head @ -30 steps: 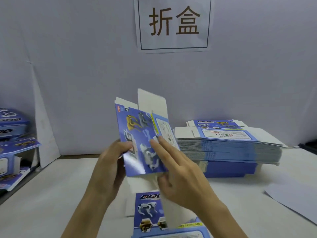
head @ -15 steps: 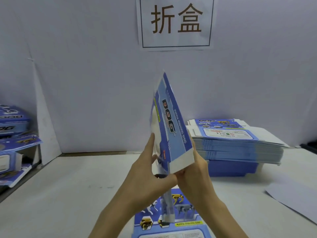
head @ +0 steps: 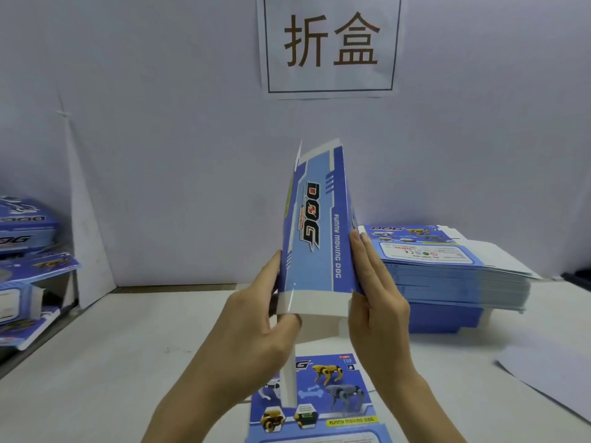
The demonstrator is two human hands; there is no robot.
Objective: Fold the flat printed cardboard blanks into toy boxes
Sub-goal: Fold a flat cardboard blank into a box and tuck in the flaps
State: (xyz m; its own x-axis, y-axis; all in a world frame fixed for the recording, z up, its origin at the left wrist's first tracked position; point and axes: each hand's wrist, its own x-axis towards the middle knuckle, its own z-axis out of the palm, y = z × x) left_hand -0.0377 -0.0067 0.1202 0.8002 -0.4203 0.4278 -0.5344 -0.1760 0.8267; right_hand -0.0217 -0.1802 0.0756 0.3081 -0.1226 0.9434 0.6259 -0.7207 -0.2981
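Blue card stands upright between the hands: the left hand (head: 256, 330) grips the box (head: 316, 231) at its low left edge, fingers curled under the white flap, and the right hand (head: 377, 298) presses straight fingers flat on its right side. I see it held in the air above a flat blank (head: 323, 401) on the table (head: 128, 362). A stack (head: 447, 273) of blanks sits to the right, folded boxes (head: 22, 225) far left.

My left hand (head: 256, 330) and right hand (head: 377, 302) are bare, with long, slim fingers. My left forearm (head: 192, 410) and right forearm (head: 425, 410) are bare too, uncovered all the way to the bottom edge of the view, both slender at the wrist.
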